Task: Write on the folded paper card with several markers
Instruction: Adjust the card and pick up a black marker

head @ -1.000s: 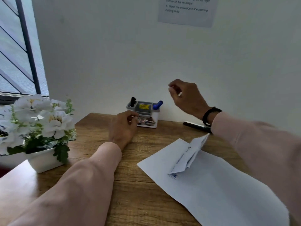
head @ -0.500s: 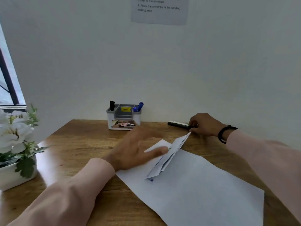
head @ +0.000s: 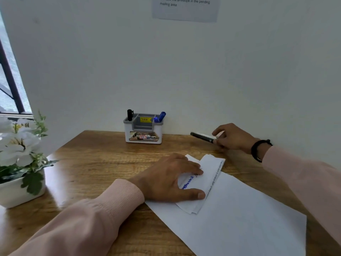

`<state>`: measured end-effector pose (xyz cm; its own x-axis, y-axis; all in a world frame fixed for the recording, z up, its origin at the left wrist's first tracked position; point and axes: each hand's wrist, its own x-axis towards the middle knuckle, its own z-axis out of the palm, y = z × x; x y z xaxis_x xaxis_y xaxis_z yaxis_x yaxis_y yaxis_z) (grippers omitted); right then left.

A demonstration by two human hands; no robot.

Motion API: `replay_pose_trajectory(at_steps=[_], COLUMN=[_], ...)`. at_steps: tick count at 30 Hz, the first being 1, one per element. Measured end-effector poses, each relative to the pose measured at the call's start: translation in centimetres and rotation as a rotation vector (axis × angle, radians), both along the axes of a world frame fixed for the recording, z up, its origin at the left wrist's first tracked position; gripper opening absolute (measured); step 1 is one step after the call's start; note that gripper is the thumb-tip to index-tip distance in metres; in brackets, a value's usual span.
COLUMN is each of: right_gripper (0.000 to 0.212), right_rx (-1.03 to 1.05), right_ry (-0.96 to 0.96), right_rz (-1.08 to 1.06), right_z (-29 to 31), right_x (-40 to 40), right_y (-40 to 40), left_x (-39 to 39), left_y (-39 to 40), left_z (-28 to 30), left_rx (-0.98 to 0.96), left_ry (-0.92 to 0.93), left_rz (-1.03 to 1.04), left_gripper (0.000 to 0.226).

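A folded white paper card (head: 206, 174) with blue writing lies on a larger white sheet (head: 239, 218) on the wooden desk. My left hand (head: 169, 180) presses flat on the card, fingers spread. Farther back by the wall, my right hand (head: 232, 137) grips the near end of a black marker (head: 201, 136), which is lifted slightly off the desk. A white and grey holder (head: 144, 134) stands at the back with a black marker (head: 129, 114) on its left and a blue marker (head: 160, 116) on its right.
A white pot of white flowers (head: 20, 159) sits at the desk's left edge by a window. The wall runs right behind the holder, with a printed notice (head: 185, 8) high on it. Bare wood (head: 96, 163) lies between pot and card.
My left hand left the holder and came down flat on the card, which now lies closed. My right hand dropped from mid-air to the black marker by the wall and took hold of it.
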<state>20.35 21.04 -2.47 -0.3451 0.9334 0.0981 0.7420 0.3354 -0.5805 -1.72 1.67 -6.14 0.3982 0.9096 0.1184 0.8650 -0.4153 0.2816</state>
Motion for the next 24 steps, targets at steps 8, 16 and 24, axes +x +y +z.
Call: replay_pose_trajectory(at_steps=[8,16,24], right_gripper=[0.028,0.009,0.026], right_rx=[-0.595,-0.586,0.148], right_ry=[1.158,1.116,0.058], right_rz=[0.102,0.053,0.227], right_z=[-0.9,-1.8,-3.0], right_x=[-0.9,-3.0,-4.5], right_y=[-3.1,-5.7,-6.1], left_x=[0.0,-0.1,0.0], left_y=[-0.1,0.0,-0.3], left_z=[-0.1,-0.6,-0.3], left_rx=[0.023,0.068,0.066], left_ry=[-0.025,-0.050,-0.058], left_rz=[0.005,-0.002,-0.008], left_gripper=[0.068,0.069,0.066])
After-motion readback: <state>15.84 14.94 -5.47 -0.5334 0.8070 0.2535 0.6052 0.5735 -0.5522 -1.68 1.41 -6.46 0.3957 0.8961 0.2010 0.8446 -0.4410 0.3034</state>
